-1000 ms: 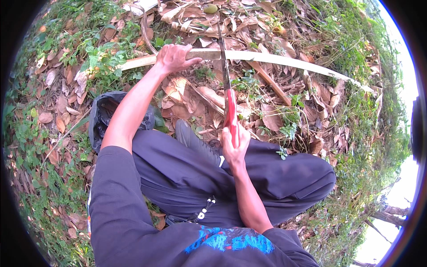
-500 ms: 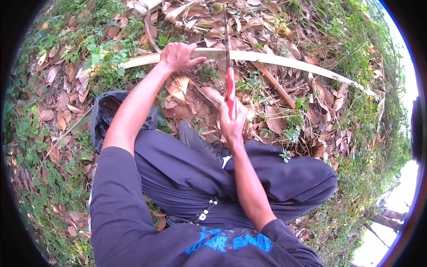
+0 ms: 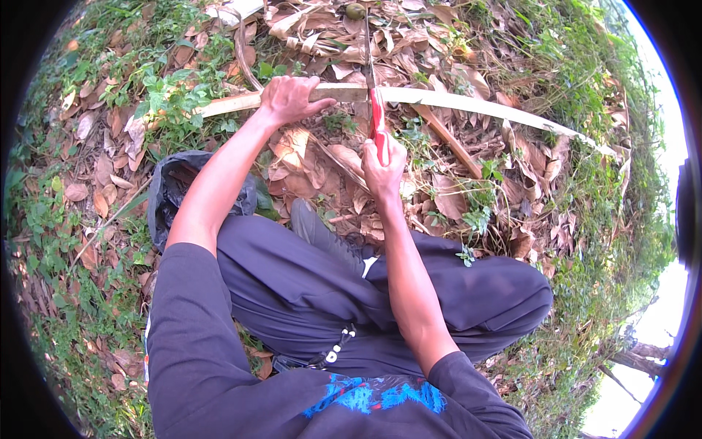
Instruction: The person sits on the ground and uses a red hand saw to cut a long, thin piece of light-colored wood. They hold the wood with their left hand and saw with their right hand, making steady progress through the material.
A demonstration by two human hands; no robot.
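A long pale wooden strip (image 3: 482, 106) lies crosswise in front of me, curved by the lens. My left hand (image 3: 289, 100) grips it left of the middle, fingers over the far edge and thumb stretched along it to the right. My right hand (image 3: 383, 167) is closed around the red handle of a hand saw (image 3: 379, 121). Its thin dark blade points away from me and crosses the strip a little right of my left thumb. Whether the teeth have cut into the wood cannot be made out.
Dry brown leaves (image 3: 314, 29) and green weeds cover the ground. A brown stick (image 3: 453, 143) lies slanting beyond my right knee. Beside my left forearm sits a black plastic bag (image 3: 164, 201). My folded legs (image 3: 468, 293) are close below. A small greenish round object (image 3: 355, 11) lies near the blade's far end.
My right hand has pushed the saw away from me, so the handle's front now reaches the strip. My left hand stays on the strip, almost unmoved.
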